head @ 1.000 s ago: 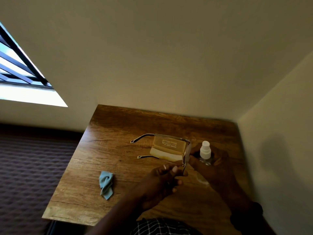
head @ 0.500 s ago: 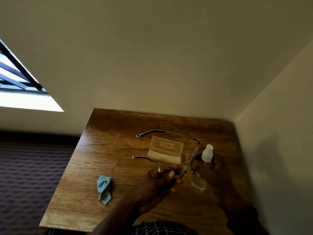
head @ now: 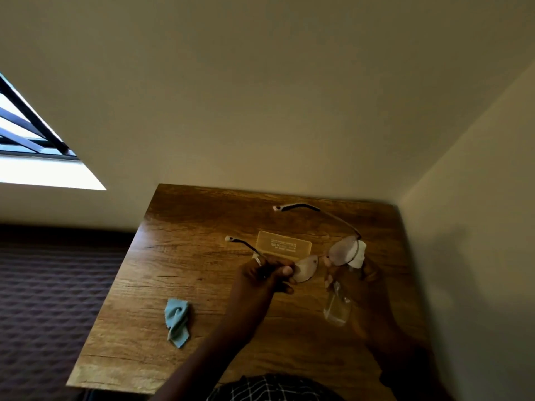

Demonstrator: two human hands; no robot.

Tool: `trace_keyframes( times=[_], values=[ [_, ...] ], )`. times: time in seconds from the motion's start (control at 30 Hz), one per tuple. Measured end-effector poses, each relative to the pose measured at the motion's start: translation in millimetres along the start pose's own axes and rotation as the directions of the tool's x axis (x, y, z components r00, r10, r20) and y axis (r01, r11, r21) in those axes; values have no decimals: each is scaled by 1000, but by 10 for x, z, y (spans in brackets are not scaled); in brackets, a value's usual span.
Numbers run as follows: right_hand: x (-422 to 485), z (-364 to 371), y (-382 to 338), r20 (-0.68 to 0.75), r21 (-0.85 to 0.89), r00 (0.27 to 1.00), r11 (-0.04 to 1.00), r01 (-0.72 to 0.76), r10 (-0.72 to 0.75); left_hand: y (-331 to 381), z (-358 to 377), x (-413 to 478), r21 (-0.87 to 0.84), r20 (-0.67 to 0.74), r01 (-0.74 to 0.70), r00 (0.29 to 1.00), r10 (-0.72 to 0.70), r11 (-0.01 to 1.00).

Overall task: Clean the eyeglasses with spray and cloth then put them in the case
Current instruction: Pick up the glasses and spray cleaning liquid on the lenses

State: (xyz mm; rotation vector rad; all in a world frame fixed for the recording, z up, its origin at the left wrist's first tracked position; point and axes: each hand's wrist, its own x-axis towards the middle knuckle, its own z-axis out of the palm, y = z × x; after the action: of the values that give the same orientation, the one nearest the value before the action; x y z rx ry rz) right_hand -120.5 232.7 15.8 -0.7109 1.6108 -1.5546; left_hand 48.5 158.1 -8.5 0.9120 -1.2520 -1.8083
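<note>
My left hand (head: 267, 274) grips the eyeglasses (head: 343, 251) at the near hinge, lenses facing me, arms pointing away to the left. My right hand (head: 362, 287) holds a clear spray bottle (head: 337, 306) with a white cap just behind the right lens. The translucent yellow case (head: 285, 245) lies shut on the wooden table (head: 185, 256), behind the glasses. A crumpled light-blue cloth (head: 177, 319) rests on the table to the left of my left forearm.
The table stands in a corner, with walls close behind and on the right. Its left and near edges drop off toward a dark patterned floor (head: 52, 285). A bright window (head: 34, 157) is at the far left.
My left hand has turned the eyeglasses from edge-on so both lenses now face me. The bottle in my right hand sits right behind the right lens. The view has tilted slightly.
</note>
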Motion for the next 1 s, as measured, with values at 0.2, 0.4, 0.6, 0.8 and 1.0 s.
trace_keyframes(
  times=[0.2,0.4,0.6,0.8,1.0],
  values=[
    [-66,-175,258,-57,-5,979,980,-198,197,7,-200,225,509,-6,-312,931,366,802],
    [-313,-256,300,-68,-297,987,947,120,-147,-45,-275,263,736,122,-414,860,496,536],
    [-634,-98,238,205,-609,897,666,430,-391,-19,-279,233,764,179,-470,813,554,442],
    [-700,247,101,418,-585,807,556,591,-418,-35,-288,232,792,227,-462,829,511,398],
    [-587,336,33,397,-605,819,553,573,-414,-4,-316,210,774,193,-449,838,511,446]
  ],
)
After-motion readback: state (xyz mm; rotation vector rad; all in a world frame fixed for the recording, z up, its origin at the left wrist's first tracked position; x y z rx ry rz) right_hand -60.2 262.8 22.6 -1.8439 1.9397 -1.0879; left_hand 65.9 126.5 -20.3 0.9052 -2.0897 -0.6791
